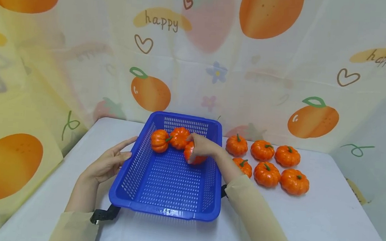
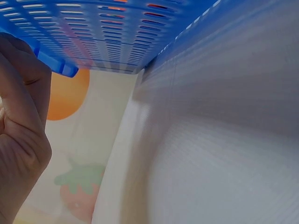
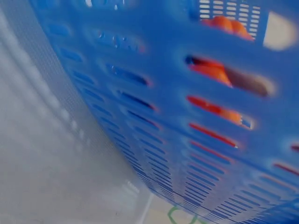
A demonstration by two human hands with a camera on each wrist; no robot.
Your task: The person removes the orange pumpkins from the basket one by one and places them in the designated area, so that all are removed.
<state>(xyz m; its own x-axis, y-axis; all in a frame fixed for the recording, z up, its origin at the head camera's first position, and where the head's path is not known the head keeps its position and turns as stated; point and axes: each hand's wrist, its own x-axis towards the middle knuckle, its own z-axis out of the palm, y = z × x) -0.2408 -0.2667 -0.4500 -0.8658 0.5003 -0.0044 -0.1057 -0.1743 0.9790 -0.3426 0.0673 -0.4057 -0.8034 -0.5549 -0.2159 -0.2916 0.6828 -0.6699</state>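
A blue plastic basket [image 1: 163, 211] with slotted walls stands on the table. Inside, toward its back, lie two small orange pumpkins, one on the left [image 1: 159, 141] and another in the middle [image 1: 180, 137]. My right hand [image 1: 204, 146] reaches over the right rim and holds a third pumpkin [image 1: 187, 154] low in the basket; the fingers partly cover it. Along the outer left side, my left hand [image 1: 106, 164] touches the basket near its rim, fingers extended. In the right wrist view, orange pumpkin surface [image 3: 212, 107] shows through the wall slots.
Several more orange pumpkins [image 1: 267, 174] sit in two rows to the right of the basket, one partly behind my right forearm. The table [image 1: 328, 218] has a white cover. A fruit-printed curtain [image 1: 250, 83] hangs at the back.
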